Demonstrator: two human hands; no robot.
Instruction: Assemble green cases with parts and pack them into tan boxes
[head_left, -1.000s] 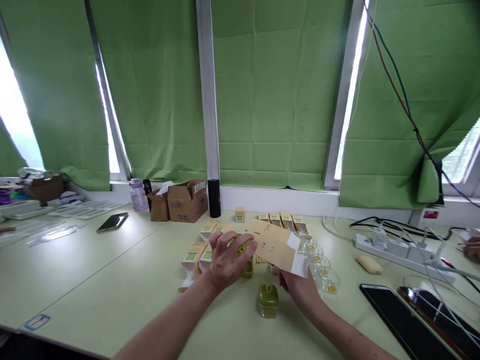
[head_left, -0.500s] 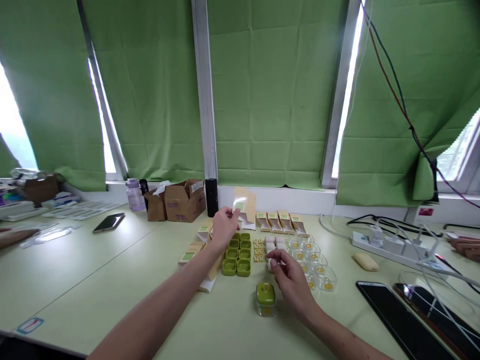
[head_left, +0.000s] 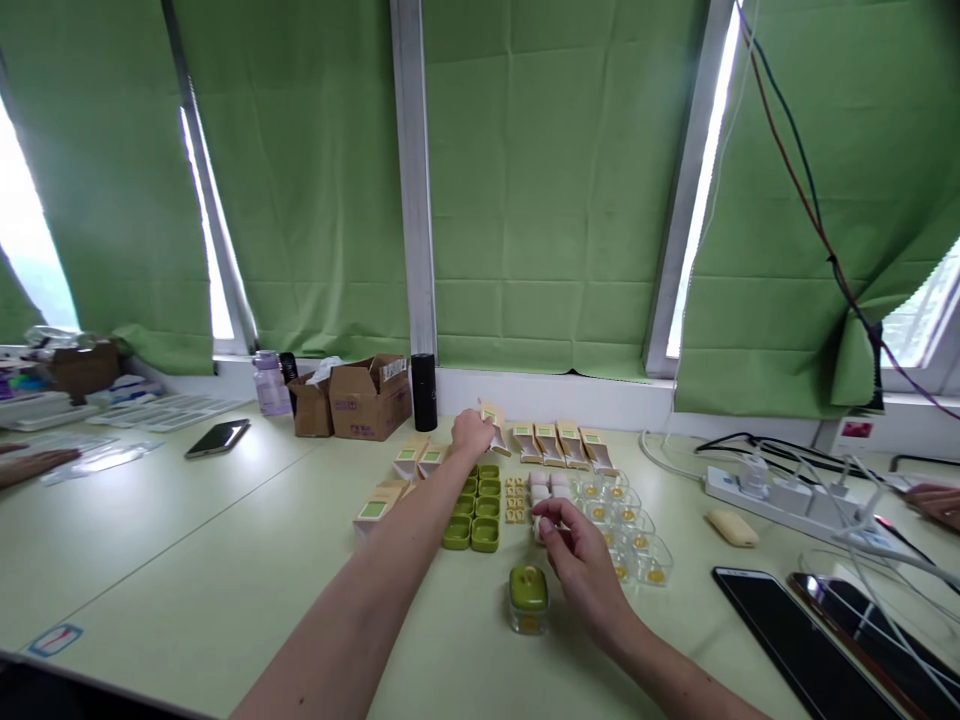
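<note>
My left hand (head_left: 472,432) reaches to the back of the table, closed on a small cream cardboard box (head_left: 493,415) with a green label. Right of it stand several similar boxes (head_left: 559,444) in a row. Below my left forearm are green square cups (head_left: 485,533) in two columns, with small yellow pieces (head_left: 515,500) beside them. My right hand (head_left: 579,555) hovers with loosely curled fingers, thumb and forefinger slightly apart, near white and pink pieces (head_left: 539,493). Clear cups with yellow bottoms (head_left: 655,575) lie beyond it. A clear jar with a green lid (head_left: 528,590) stands in front.
More cream boxes (head_left: 373,508) lie left of my forearm. Behind are brown cartons (head_left: 371,405), a black cylinder (head_left: 424,392) and a purple bottle (head_left: 271,385). Phones (head_left: 772,620), cables and a power strip (head_left: 787,500) occupy the right. Another person's hand (head_left: 37,465) shows far left.
My left hand has moved back and slightly right, lowering the box to the table beside the row. The box has turned and looks narrower. My right hand has barely moved.
</note>
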